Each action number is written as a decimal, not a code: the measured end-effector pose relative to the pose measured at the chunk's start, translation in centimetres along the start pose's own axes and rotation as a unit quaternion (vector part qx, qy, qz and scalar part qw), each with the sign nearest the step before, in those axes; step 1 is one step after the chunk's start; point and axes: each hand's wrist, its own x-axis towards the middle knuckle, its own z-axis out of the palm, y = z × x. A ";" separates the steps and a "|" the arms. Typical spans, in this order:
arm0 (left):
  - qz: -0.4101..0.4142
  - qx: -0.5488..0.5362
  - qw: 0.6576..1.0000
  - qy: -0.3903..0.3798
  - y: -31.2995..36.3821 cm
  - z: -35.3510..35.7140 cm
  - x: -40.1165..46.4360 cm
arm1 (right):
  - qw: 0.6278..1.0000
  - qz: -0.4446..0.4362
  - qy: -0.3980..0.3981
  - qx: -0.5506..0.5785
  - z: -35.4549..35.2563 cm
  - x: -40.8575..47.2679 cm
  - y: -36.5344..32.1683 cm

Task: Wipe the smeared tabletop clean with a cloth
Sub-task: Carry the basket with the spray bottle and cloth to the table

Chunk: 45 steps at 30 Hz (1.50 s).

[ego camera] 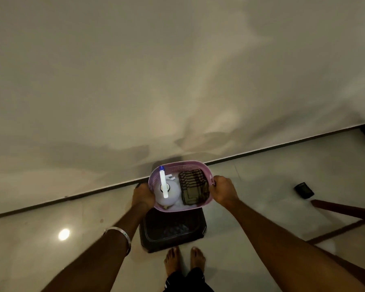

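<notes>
Both hands gripping pink basket (183, 168) by its rim, left hand (143, 196) and right hand (224, 191); spray bottle (167, 191), folded cloth (194, 187) sitting inside, above black stool (173, 230)

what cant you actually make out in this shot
- Smeared tabletop: none is recognisable in the head view, so the smears cannot be judged.
- Left hand: its fingers are hidden behind the pink perforated plastic basket.
- White spray bottle: its label faces away.
- Folded dark checked cloth: its underside and wetness are hidden.
- Small dark object on the floor: too small to identify.
- Black box-like stand: partly covered by the basket.
</notes>
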 end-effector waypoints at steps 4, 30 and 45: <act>0.044 0.032 0.998 -0.015 4.4 -2.7 -1.6 | 0.999 -0.004 0.038 0.019 -4.1 -2.6 -0.4; 0.362 0.109 0.907 -0.183 25.4 9.8 -28.7 | 0.935 0.183 0.285 0.102 -19.5 -35.3 22.2; 0.497 0.186 0.779 -0.335 26.0 25.2 -54.1 | 0.838 0.357 0.377 0.168 -15.2 -62.4 38.6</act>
